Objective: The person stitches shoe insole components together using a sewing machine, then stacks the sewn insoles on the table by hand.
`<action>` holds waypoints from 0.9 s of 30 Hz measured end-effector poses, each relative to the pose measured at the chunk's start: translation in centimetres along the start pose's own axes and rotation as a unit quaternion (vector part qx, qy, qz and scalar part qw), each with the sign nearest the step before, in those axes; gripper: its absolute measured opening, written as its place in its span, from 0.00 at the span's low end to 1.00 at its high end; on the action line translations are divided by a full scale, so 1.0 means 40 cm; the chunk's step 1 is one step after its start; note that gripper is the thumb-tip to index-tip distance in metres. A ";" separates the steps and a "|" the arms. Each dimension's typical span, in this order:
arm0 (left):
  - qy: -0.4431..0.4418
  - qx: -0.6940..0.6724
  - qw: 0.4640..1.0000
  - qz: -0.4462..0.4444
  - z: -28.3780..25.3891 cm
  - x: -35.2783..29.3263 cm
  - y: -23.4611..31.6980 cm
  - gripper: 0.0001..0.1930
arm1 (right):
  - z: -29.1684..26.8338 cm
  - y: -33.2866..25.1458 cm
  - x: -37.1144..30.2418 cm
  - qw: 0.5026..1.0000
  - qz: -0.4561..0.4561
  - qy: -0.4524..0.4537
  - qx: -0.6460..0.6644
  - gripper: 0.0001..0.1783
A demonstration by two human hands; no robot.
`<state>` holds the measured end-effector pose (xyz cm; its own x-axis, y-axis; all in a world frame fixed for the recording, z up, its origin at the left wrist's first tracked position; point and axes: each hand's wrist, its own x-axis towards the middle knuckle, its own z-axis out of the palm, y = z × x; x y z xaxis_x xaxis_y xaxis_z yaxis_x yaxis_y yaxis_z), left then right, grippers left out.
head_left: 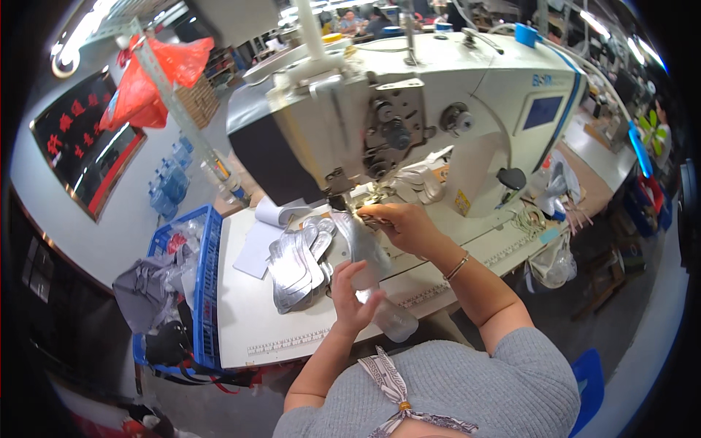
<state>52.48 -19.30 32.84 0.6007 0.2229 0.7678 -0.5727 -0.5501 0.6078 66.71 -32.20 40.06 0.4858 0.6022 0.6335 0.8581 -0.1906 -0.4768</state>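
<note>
A shiny silver shoe-upper piece [355, 244] lies under the needle area of a large white sewing machine [409, 109]. My left hand [350, 296] grips the near edge of this piece, fingers curled on it. My right hand [398, 223] pinches its far end close to the presser foot, a thin bracelet on the wrist. Just left of my hands, a stack of several similar silver pieces [298, 266] rests on the white table [252, 328].
A blue plastic crate [208, 285] with grey and black material stands at the table's left edge. White paper [266, 230] lies behind the stack. More silver pieces [420, 182] sit behind the needle. A red bag [150, 80] hangs at upper left. Other workers sit far behind.
</note>
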 end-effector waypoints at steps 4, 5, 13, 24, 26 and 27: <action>0.022 -0.001 0.997 -0.074 -0.004 0.050 0.001 0.13 | -0.001 -0.008 0.003 0.999 0.013 -0.010 0.032 0.19; 0.047 -0.001 0.997 -0.060 -0.001 0.067 -0.004 0.11 | 0.001 -0.004 0.002 1.000 0.014 -0.004 0.022 0.19; 0.030 -0.078 0.976 -0.203 -0.036 0.163 -0.033 0.11 | 0.012 -0.004 0.005 0.998 -0.024 0.029 0.056 0.23; 0.079 -0.105 0.964 -0.232 -0.016 0.235 -0.112 0.11 | 0.010 -0.001 0.001 0.999 0.002 0.010 0.034 0.21; 0.080 -0.104 0.964 -0.230 -0.009 0.239 -0.110 0.11 | 0.008 0.002 0.000 0.999 -0.002 0.019 0.031 0.21; 0.084 -0.103 0.965 -0.227 -0.005 0.238 -0.104 0.11 | 0.007 0.002 -0.002 0.999 0.006 0.013 0.040 0.21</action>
<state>60.46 -14.72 37.69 0.7269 0.5400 0.4243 -0.3803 -0.1979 0.9034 66.70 -32.06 39.80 0.5017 0.5795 0.6422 0.8364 -0.1357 -0.5310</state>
